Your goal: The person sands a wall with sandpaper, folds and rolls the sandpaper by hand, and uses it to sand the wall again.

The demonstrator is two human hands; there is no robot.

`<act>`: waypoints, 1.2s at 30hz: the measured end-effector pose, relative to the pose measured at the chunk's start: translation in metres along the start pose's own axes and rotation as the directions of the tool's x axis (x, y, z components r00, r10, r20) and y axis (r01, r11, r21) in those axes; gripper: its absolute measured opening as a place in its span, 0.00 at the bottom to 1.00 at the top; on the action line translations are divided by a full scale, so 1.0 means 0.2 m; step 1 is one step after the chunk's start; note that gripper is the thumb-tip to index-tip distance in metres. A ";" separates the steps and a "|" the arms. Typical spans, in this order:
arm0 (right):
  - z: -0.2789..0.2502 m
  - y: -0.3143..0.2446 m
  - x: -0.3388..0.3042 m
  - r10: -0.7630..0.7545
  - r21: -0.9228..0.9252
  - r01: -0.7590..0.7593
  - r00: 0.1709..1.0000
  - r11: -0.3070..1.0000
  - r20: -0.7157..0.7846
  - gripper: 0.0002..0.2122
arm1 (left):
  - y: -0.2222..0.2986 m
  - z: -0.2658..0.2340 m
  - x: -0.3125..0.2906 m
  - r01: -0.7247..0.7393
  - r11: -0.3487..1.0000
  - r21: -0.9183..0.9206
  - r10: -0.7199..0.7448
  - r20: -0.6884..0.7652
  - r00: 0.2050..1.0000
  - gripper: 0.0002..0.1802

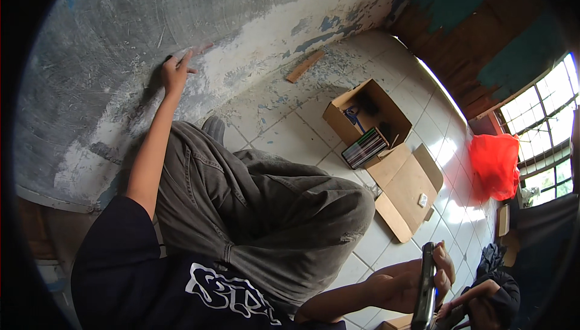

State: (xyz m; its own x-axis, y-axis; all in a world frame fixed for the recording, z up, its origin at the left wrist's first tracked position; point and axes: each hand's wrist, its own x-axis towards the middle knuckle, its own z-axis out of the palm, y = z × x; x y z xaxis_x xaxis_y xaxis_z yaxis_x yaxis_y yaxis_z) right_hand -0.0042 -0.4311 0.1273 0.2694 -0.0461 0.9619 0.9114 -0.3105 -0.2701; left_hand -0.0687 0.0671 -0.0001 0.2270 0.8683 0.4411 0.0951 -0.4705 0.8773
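One slim, dark, rectangular phone gripped in my right hand, low right, probably light, stiff, slippery, breakable, best held by long edges; left hand spread at scuffed grey wall.

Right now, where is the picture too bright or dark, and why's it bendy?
Head view: the window is glaring white and shiny patches light the floor; head view: the box is dark inside, the phone mostly dark; head view: the fisheye lens bends straight edges and leaves black corners.
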 end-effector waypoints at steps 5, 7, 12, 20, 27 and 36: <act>-0.13 0.15 -0.16 0.452 -0.142 -0.464 0.885 0.874 -0.110 0.20 | -0.16 0.06 -0.04 0.045 0.998 0.054 -0.044 -0.003 0.999 0.19; -0.19 0.22 -0.25 0.645 -0.252 -0.649 0.756 0.718 -0.112 0.19 | -0.20 0.04 -0.07 0.070 0.991 0.111 -0.070 -0.002 0.998 0.19; -0.55 0.46 -0.86 0.978 -0.490 -0.847 0.193 0.208 0.081 0.10 | -0.20 0.01 -0.09 0.123 0.991 0.057 -0.123 0.004 0.992 0.18; -0.66 0.32 -1.35 0.959 -0.964 -0.209 0.262 0.166 0.108 0.12 | 0.01 -0.06 0.02 -0.016 0.998 -0.064 0.014 -0.041 0.999 0.18; -0.68 0.31 -1.47 0.899 -0.969 -0.104 0.406 0.223 0.163 0.12 | 0.00 -0.01 -0.03 -0.033 0.998 -0.056 0.031 -0.028 0.999 0.17; -0.64 0.23 -1.42 0.905 -0.936 -0.238 0.398 0.261 0.151 0.13 | 0.02 -0.03 0.00 -0.004 0.999 -0.042 0.003 -0.020 1.000 0.18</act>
State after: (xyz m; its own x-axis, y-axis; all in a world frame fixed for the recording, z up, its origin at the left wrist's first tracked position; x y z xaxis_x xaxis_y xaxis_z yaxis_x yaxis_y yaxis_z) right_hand -0.0785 -0.5528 -0.1527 0.9790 -0.1555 0.1319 -0.1171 -0.9584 -0.2604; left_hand -0.0734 0.0651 0.0042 0.2079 0.8699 0.4473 0.0539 -0.4668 0.8827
